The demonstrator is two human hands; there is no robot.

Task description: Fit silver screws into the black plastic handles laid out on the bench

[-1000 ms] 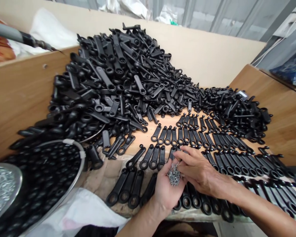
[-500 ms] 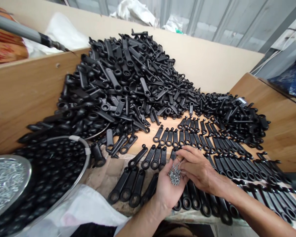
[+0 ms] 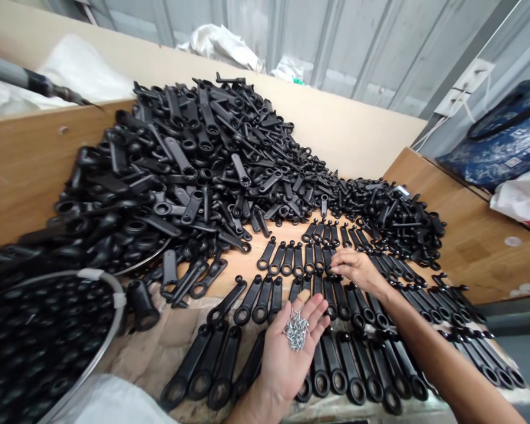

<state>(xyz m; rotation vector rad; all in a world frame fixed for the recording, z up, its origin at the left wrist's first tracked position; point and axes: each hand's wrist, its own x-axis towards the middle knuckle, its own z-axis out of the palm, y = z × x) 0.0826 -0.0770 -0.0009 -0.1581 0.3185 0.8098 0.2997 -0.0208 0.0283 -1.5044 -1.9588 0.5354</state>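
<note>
Palm up and fingers stretched, my left hand (image 3: pixel 282 365) bears a small heap of short silvery screws (image 3: pixel 296 331), above the front rows. My right hand (image 3: pixel 357 270) reaches over the middle rows, thumb and fingertips pinched together at the knob end of a crank. What sits between those fingertips is too small to make out. Black plastic cranks (image 3: pixel 351 368), each with a ring at one end and a small knob at the other, lie in rows under and around both hands.
A tall heap of loose cranks (image 3: pixel 194 159) fills the back left; a lower heap (image 3: pixel 393 218) lies at right. A basket of black round parts (image 3: pixel 48 341) stands front left. A power driver (image 3: pixel 39 82) points in from the left. Wooden side boards (image 3: pixel 459 229) border the table.
My right hand has left the screws in my left palm and moved out to the crank rows. My left hand has opened flatter. The view has shifted right.
</note>
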